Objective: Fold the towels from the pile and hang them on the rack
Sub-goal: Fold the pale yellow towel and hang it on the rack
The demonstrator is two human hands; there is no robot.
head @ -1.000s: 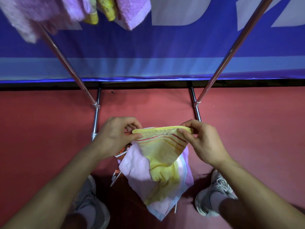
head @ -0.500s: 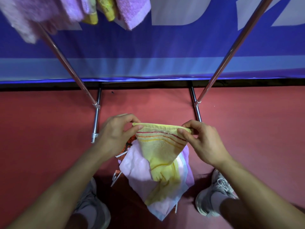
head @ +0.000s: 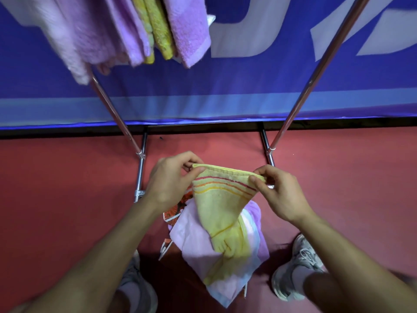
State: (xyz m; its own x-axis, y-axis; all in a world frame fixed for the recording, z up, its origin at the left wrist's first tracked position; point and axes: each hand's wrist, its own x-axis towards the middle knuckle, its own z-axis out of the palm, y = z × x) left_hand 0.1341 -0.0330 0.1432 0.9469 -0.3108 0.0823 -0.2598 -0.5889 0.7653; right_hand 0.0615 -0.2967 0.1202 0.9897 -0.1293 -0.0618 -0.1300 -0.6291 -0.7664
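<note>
both hands, left hand point(head: 171, 177) and right hand point(head: 279, 190), pinch yellow towel point(head: 222, 199) top corners

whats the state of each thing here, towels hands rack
yellow striped towel: held up by its top edge, hanging unfolded
left hand: pinches its left corner
right hand: pinches its right corner
towel pile: loose, unfolded, below the held towel
hung towels: draped side by side on the rack
</note>
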